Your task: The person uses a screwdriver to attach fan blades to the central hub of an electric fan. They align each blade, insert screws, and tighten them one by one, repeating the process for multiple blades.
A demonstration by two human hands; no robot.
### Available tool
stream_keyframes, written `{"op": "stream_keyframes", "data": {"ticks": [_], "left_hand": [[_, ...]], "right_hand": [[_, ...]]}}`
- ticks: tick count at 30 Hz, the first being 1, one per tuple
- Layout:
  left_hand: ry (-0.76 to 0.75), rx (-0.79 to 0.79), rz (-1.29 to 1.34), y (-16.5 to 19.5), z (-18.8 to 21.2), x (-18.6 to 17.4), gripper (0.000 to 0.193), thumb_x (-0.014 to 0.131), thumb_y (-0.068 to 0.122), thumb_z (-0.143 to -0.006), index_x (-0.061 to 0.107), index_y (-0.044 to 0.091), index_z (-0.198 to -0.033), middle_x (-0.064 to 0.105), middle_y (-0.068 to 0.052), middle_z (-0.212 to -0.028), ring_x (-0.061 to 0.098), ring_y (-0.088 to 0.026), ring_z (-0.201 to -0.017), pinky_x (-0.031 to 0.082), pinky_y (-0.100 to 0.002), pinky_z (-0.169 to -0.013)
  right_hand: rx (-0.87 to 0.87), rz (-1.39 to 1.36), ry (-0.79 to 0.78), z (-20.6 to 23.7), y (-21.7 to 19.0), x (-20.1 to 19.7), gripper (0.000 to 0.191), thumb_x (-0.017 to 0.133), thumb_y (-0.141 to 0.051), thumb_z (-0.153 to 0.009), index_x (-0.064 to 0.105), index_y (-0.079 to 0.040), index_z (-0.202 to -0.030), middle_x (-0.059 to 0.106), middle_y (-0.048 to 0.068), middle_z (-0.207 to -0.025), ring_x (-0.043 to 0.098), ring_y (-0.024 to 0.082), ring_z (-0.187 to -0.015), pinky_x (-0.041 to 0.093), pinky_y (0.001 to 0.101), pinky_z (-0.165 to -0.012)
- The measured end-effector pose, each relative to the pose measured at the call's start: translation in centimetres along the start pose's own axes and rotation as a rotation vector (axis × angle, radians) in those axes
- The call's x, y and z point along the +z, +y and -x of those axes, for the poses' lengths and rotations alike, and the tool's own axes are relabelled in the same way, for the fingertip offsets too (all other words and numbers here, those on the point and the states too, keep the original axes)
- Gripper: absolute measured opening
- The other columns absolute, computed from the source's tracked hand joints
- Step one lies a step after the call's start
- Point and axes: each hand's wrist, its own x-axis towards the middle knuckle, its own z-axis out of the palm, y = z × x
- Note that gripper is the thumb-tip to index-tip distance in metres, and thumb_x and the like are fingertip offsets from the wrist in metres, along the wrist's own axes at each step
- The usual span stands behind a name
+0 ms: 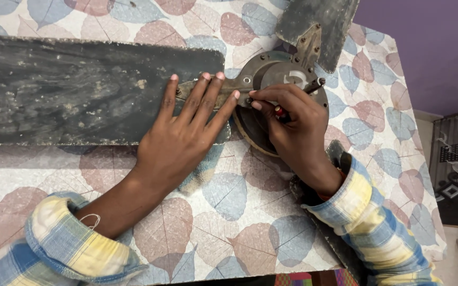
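Head view, looking straight down on a table (pixel 38 175) covered in a leaf-print sheet of blue, pink and brown.

Far left: a long, dusty, dark fan blade (pixel 70 90) lies flat across the sheet and runs out of frame at the left edge. Grime is streaked all over its surface.

Centre: I see the left hand (pixel 184 135) laid flat, fingers spread, palm on the blade's inner end. Its fingertips (pixel 206 77) rest on the metal bracket (pixel 229 87) that joins blade to hub. Sleeve is a yellow-and-blue check.

Right of centre: the round fan motor hub (pixel 276 77) sits on the sheet, tarnished, with screws around its rim. The right hand (pixel 295 124) is curled over the hub's near side, thumb and fingers pinched on a small tool with a red handle (pixel 280 112); I cannot make out its tip. Fingertips meet where bracket and hub join.

Upper right: a second dusty blade (pixel 319 24) angles away from the hub.

Far right: table edge, then a purple wall (pixel 430 47).
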Motion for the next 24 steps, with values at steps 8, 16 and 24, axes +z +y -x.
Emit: {"op": "stream_keyframes", "data": {"ticks": [8, 16, 24], "left_hand": [[0.001, 0.003, 0.010, -0.24, 0.55, 0.07, 0.081, 0.058, 0.001, -0.092, 0.026, 0.021, -0.164, 0.037, -0.017, -0.164, 0.040, -0.031, -0.149, 0.022, -0.063, -0.120], [-0.026, 0.009, -0.018, -0.45, 0.62, 0.24, 0.086, 0.059, -0.001, -0.088, 0.025, 0.022, -0.164, 0.035, -0.016, -0.164, 0.038, -0.030, -0.149, 0.022, -0.062, -0.119], [-0.058, 0.016, 0.042, -0.33, 0.80, 0.49, 0.087, 0.060, 0.000, -0.088, 0.022, 0.021, -0.164, 0.033, -0.017, -0.165, 0.036, -0.031, -0.149, 0.022, -0.062, -0.119]], "right_hand": [[-0.011, 0.076, -0.038, 0.05, -0.74, -0.05, 0.014, 0.078, 0.000, -0.096, 0.078, -0.006, -0.109, 0.074, 0.007, -0.109, 0.076, 0.017, -0.092, 0.063, 0.0280, -0.074], [-0.048, 0.143, -0.128, -0.29, -0.85, -0.58, 0.020, 0.071, -0.001, -0.095, 0.078, -0.007, -0.112, 0.073, 0.008, -0.115, 0.076, 0.017, -0.086, 0.063, 0.0268, -0.068], [-0.052, 0.198, -0.170, 0.02, -0.88, -0.61, 0.020, 0.072, -0.005, -0.093, 0.079, -0.008, -0.111, 0.073, 0.005, -0.115, 0.076, 0.016, -0.082, 0.063, 0.0281, -0.067]]}}
